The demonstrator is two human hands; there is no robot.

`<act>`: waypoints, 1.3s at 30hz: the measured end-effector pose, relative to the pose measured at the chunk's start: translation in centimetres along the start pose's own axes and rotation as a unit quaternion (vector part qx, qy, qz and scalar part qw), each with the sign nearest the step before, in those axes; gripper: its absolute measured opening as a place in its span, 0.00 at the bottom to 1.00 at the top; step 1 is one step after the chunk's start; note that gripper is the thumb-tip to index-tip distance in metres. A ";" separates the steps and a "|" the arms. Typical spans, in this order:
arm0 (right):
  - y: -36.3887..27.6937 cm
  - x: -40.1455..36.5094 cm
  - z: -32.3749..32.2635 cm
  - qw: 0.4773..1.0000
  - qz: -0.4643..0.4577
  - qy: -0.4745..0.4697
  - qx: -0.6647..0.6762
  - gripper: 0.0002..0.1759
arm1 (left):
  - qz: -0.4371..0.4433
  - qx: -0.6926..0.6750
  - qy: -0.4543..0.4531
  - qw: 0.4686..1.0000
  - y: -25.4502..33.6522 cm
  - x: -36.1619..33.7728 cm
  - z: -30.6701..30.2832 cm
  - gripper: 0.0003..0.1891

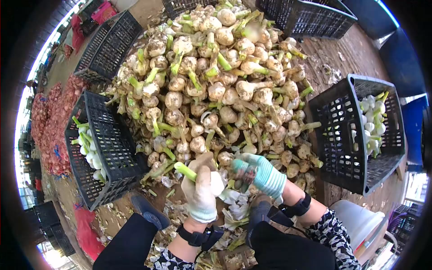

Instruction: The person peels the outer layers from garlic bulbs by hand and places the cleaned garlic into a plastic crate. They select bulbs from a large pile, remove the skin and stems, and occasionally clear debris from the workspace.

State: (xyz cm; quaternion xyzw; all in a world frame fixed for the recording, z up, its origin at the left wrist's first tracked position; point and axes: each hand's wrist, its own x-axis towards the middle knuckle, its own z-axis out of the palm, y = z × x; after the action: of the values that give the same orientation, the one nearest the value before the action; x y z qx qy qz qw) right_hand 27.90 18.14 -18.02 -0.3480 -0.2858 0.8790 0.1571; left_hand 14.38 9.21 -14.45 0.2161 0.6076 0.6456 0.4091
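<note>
My left hand (198, 189), in a dirty white glove, is closed around a garlic bulb (217, 183). The bulb's white side shows at the right of the fingers, and its cut green stem (184, 171) sticks out to the upper left. Just right of it is my right hand (261, 173) in a teal striped glove with dark, soiled fingers. Those fingers point toward the bulb and are blurred. Beyond both hands rises a large heap of unpeeled garlic (211, 99) with short green stems. Loose white skins (236, 204) lie below the hands.
Black crates with clean white garlic stand left (108, 148) and right (342, 130). Other black crates (110, 45) line the back. Red net sacks (54, 121) are at far left. A white bucket (360, 222) is by my right arm. Skins litter the ground around my shoes (150, 211).
</note>
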 end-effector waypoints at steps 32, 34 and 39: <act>0.5 -1.3 1.9 0.858 -0.250 -0.033 -0.448 0.44 | -0.239 -0.121 -0.062 0.962 -0.2 -0.6 -0.4 0.26; 1.0 -0.5 0.3 0.913 -0.190 -0.052 -0.358 0.41 | -0.170 -0.128 -0.162 0.964 -2.6 -1.0 -1.4 0.33; -2.1 -1.8 -4.5 0.974 -0.129 0.127 0.139 0.15 | -0.205 -0.180 -0.137 0.952 -0.6 -1.4 -1.0 0.31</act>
State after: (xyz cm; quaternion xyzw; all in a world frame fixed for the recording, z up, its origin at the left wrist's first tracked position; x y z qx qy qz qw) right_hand 32.48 20.73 -18.50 -0.3918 -0.1808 0.8311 0.3509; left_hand 14.54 7.41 -14.86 0.0965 0.4508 0.6103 0.6441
